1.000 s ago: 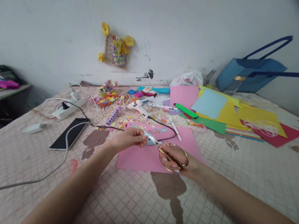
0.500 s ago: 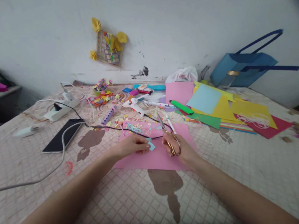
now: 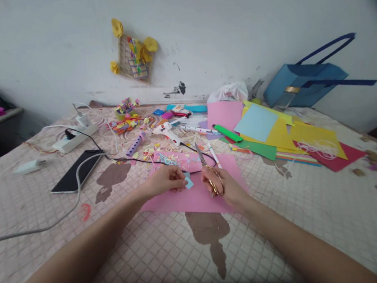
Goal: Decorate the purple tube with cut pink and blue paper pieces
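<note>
Between the fingertips of my left hand point(image 3: 168, 179) is a small piece of light blue paper point(image 3: 189, 182). My right hand point(image 3: 223, 184) has its fingers through the gold handles of a pair of scissors point(image 3: 200, 155), whose blades point away from me and look nearly closed. The blades are apart from the paper piece. Both hands are over a pink sheet of paper point(image 3: 195, 202) on the table. Light blue paper scraps point(image 3: 167, 158) lie on its far part, and a black cord point(image 3: 143, 160) runs across it.
Beyond the sheet lie a white glue gun point(image 3: 167, 132) and a purple glitter tube point(image 3: 135, 144). On the right are a green cutter point(image 3: 227, 133), coloured papers point(image 3: 276, 137) and a blue bag point(image 3: 304, 83). A black tablet-like slab point(image 3: 76, 172) and a power strip point(image 3: 76, 139) are at left.
The blue paper piece has turned slightly in my left fingers. My right hand and the scissors have shifted a little to the left. The whole view has also shifted slightly.
</note>
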The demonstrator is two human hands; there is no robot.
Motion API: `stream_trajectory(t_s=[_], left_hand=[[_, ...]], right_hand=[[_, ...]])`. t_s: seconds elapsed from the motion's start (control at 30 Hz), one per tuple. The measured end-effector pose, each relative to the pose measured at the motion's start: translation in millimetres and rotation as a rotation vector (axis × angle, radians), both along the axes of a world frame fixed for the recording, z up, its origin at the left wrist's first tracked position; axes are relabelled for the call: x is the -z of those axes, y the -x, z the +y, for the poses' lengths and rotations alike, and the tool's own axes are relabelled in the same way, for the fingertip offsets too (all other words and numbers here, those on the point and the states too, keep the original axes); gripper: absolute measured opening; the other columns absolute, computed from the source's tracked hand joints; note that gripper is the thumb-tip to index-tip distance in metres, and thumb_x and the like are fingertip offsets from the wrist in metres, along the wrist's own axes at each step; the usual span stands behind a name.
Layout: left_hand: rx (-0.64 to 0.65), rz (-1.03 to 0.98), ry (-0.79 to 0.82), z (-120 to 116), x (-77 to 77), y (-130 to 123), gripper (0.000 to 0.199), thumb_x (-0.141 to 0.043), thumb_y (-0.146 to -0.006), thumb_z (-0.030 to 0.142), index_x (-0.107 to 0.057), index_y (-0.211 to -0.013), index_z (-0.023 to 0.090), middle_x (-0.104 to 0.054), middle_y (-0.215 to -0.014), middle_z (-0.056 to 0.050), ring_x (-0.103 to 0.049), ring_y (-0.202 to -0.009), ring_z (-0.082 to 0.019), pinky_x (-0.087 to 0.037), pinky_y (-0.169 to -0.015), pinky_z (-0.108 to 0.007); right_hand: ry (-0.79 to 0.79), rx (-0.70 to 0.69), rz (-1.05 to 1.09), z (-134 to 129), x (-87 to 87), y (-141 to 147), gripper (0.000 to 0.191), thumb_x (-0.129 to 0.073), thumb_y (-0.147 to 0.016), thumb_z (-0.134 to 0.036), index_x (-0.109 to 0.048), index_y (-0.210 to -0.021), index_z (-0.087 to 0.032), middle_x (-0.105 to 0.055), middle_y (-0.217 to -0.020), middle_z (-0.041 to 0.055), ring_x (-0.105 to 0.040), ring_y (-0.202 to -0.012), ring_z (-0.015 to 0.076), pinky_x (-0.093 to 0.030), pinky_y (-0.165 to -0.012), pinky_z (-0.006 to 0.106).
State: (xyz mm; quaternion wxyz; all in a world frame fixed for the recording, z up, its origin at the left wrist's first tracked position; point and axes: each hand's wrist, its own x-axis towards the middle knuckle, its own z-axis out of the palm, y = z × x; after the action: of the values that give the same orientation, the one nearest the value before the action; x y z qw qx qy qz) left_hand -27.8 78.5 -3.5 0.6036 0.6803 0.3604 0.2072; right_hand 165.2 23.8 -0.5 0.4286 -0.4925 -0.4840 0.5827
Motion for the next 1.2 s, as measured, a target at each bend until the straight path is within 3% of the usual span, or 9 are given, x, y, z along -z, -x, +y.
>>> stream_trajectory(t_s=[0.27,0.7,0.9,1.03,1.2], left_hand=[[-0.051,0.039,-0.118,-1.3,-6.6,0.9,0.02,-0.063,-0.071,0.031,-0.059,-0.072,0.012,-0.054,-0.054,0.002,-0.049,-0.05,-0.007,-0.039,-0.048,-0.018],[-0.01,0.04,-0.128,-4.1,-8.8,-1.4,0.016,-0.06,-0.071,0.029,-0.058,-0.07,0.013,-0.056,-0.056,0.002,-0.05,-0.052,-0.008,-0.039,-0.05,-0.019],[0.049,0.184,-0.324,-4.9,-7.4,-1.1,0.017,-0.056,-0.074,0.029,-0.063,-0.074,0.014,-0.057,-0.059,0.001,-0.047,-0.052,-0.008,-0.033,-0.048,-0.019],[-0.013,0.235,-0.418,-5.4,-5.1,-2.5,0.015,-0.055,-0.075,0.027,-0.062,-0.075,0.014,-0.06,-0.063,0.0,-0.048,-0.055,-0.009,-0.034,-0.051,-0.02],[-0.23,0.181,-0.645,-14.5,-8.2,-7.8,0.018,-0.051,-0.081,0.031,-0.06,-0.081,0.016,-0.059,-0.074,-0.002,-0.051,-0.063,-0.011,-0.039,-0.057,-0.022]], right_hand=[[-0.008,-0.01,0.046,1.5,4.9,-2.0,0.043,-0.048,-0.078,-0.057,-0.054,-0.066,-0.016,-0.053,-0.047,-0.0015,-0.039,-0.037,0.006,-0.029,-0.038,0.019],[0.062,-0.002,0.197,7.6,11.5,-3.5,0.049,-0.046,-0.076,-0.062,-0.057,-0.067,-0.015,-0.062,-0.053,0.003,-0.038,-0.036,0.0059,-0.026,-0.037,0.02],[0.094,-0.011,0.258,6.4,8.8,-2.8,0.05,-0.047,-0.076,-0.061,-0.061,-0.067,-0.014,-0.062,-0.054,0.0037,-0.041,-0.038,0.006,-0.027,-0.038,0.02],[0.07,-0.026,0.251,6.2,8.3,-2.5,0.051,-0.047,-0.077,-0.06,-0.063,-0.07,-0.013,-0.058,-0.052,0.002,-0.041,-0.039,0.0059,-0.026,-0.038,0.02],[0.06,-0.036,0.238,4.6,6.1,-2.3,0.05,-0.047,-0.077,-0.06,-0.063,-0.071,-0.013,-0.054,-0.049,0.0006,-0.04,-0.04,0.0069,-0.025,-0.038,0.021]])
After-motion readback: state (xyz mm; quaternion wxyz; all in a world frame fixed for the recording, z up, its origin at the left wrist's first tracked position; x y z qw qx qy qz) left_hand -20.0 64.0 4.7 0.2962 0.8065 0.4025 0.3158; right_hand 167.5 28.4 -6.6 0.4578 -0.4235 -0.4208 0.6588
